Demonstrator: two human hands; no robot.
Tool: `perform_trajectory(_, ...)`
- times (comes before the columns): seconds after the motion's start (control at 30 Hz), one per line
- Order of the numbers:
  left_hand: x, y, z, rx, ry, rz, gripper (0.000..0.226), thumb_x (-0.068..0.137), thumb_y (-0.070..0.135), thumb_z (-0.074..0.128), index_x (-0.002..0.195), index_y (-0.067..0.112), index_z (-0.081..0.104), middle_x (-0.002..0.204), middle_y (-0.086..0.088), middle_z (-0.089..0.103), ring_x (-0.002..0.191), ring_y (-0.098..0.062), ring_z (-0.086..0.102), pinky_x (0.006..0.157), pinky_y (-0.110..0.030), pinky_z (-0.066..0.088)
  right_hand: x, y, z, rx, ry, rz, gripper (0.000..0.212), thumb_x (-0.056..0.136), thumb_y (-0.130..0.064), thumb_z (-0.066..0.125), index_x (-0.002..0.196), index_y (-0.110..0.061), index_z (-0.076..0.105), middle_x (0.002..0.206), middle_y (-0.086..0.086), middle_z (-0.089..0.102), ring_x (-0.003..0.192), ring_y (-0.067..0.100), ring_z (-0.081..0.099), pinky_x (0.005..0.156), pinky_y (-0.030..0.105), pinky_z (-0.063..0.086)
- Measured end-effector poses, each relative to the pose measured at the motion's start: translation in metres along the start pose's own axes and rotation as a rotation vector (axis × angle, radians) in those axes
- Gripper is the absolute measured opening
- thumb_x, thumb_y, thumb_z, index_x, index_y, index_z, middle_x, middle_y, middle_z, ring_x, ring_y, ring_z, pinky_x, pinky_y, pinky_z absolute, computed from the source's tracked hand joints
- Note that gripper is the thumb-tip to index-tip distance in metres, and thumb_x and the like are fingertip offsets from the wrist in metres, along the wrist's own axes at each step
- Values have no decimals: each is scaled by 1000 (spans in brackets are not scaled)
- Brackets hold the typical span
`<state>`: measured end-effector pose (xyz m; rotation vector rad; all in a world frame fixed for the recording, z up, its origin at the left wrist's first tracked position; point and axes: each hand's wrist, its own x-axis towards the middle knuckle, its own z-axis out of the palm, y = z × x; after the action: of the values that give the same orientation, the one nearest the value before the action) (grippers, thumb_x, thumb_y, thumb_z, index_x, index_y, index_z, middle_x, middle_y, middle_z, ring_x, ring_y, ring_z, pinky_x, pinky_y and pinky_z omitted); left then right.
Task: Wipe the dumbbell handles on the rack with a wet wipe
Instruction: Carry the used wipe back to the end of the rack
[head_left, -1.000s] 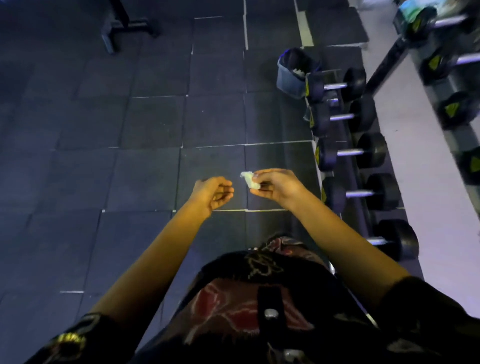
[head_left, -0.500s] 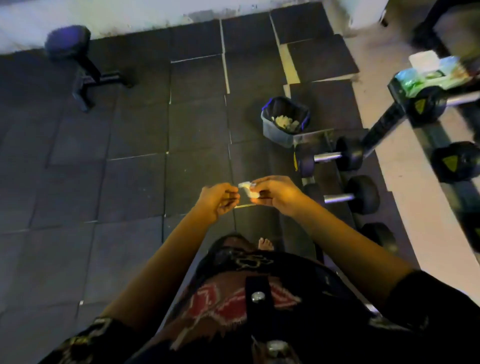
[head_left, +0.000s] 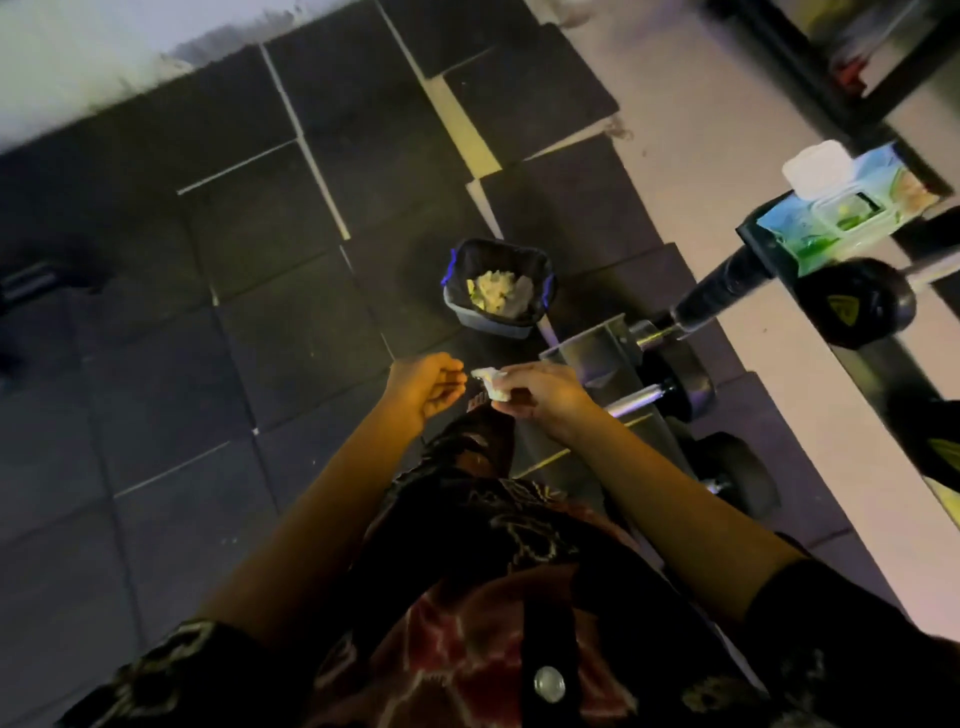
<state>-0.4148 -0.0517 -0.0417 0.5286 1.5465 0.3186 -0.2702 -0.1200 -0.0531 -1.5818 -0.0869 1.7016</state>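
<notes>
Item 1. Right hand (head_left: 540, 395), centre of frame: fingers and thumb pinch a small crumpled white wipe (head_left: 491, 383), which sticks out to the left of the fingertips. Grip narrow and closed on the wipe.

Item 2. Left hand (head_left: 426, 387), just left of the wipe: palm up, fingers loosely curled, holding nothing. Its fingertips lie just beside the wipe; contact cannot be told.

Item 3. Rack (head_left: 587, 348), right of centre: grey metal end plate just behind the right hand, with a dark upright slanting toward the upper right.

Item 4. Lower dumbbell (head_left: 680, 376), right of the right hand, resting on the rack; its bright handle (head_left: 631, 404) shows beside the wrist, apart from the wipe. A second dumbbell (head_left: 737, 478) sits below it in the frame.

Item 5. Upper dumbbell (head_left: 857, 304), right edge, black head with a yellow mark.

Item 6. Wipe pack (head_left: 852, 218), upper right, on top of the rack, white lid flipped open.

Item 7. Bin (head_left: 498, 319), above the hands, dark liner, crumpled pale waste inside; it stands on the mats (head_left: 208, 322) beside the rack's end.

Item 8. Mats: dark square tiles, left and centre. Pale wall (head_left: 78, 52), upper left.
</notes>
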Motion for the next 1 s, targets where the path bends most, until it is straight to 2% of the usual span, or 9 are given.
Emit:
perform_trajectory(0.1, 50, 59, 12, 66, -20, -15, 16, 93, 11, 56, 78, 7, 61, 75, -9, 62, 66, -17, 59, 58, -21, 51, 49, -43, 21, -5, 92, -7, 13, 83, 7, 59, 71, 3, 62, 71, 16, 58, 61, 19, 57, 54, 22, 52)
perform_trajectory(0.23, 111, 124, 28, 122, -28, -17, 16, 91, 11, 58, 76, 9, 62, 71, -8, 62, 62, -16, 59, 45, -15, 47, 113, -85, 33, 61, 213, 65, 10, 80, 0, 68, 87, 5, 70, 79, 16, 66, 68, 21, 61, 59, 26, 53)
perform_trajectory(0.3, 139, 145, 38, 142, -25, -34, 16, 90, 9, 59, 74, 9, 62, 62, -5, 63, 58, -15, 59, 41, -14, 45, 146, -100, 34, 80, 300, 122, 3, 79, 0, 69, 78, -2, 72, 72, 13, 67, 65, 21, 60, 60, 27, 53)
perform_trajectory(0.37, 163, 156, 49, 183, -28, -59, 16, 89, 8, 60, 73, 9, 61, 56, -3, 63, 48, -11, 59, 40, -13, 44, 181, -110, 33, 95, 353, 173, 28, 79, 2, 68, 54, -10, 70, 58, 8, 64, 61, 21, 56, 64, 31, 48)
perform_trajectory(0.43, 192, 162, 59, 214, -28, -71, 16, 88, 7, 61, 72, 9, 61, 63, -6, 62, 43, -9, 58, 39, -14, 44, 220, -120, 32, 96, 401, 201, 32, 79, 0, 71, 49, -12, 69, 56, 7, 64, 63, 22, 59, 75, 35, 51)
perform_trajectory(0.57, 265, 164, 76, 206, -2, -61, 14, 88, 3, 62, 74, 5, 61, 67, -11, 61, 54, -18, 57, 35, -15, 39, 310, -129, 26, 175, 503, 179, 9, 77, -4, 77, 75, -7, 70, 83, 15, 70, 71, 21, 66, 74, 34, 59)
perform_trajectory(0.67, 319, 159, 87, 174, 37, -58, 14, 86, 3, 63, 72, 5, 62, 67, -12, 62, 56, -19, 59, 36, -16, 40, 371, -124, 21, 192, 553, 173, 20, 76, -7, 80, 94, -3, 72, 92, 13, 71, 81, 21, 69, 64, 26, 60)
perform_trajectory(0.87, 393, 148, 96, 102, 56, -74, 11, 84, 1, 64, 74, 5, 62, 68, -12, 62, 59, -19, 61, 43, -18, 46, 436, -111, 9, 148, 586, 212, 27, 78, -16, 80, 101, -6, 71, 79, 6, 67, 73, 14, 66, 70, 26, 60)
perform_trajectory(1.0, 411, 138, 100, 116, 86, -98, 16, 85, 0, 63, 71, 6, 61, 54, -5, 62, 46, -12, 59, 52, -22, 53, 445, -94, -5, 198, 587, 236, 25, 81, -8, 76, 104, -1, 71, 80, 10, 68, 69, 14, 65, 59, 20, 58)
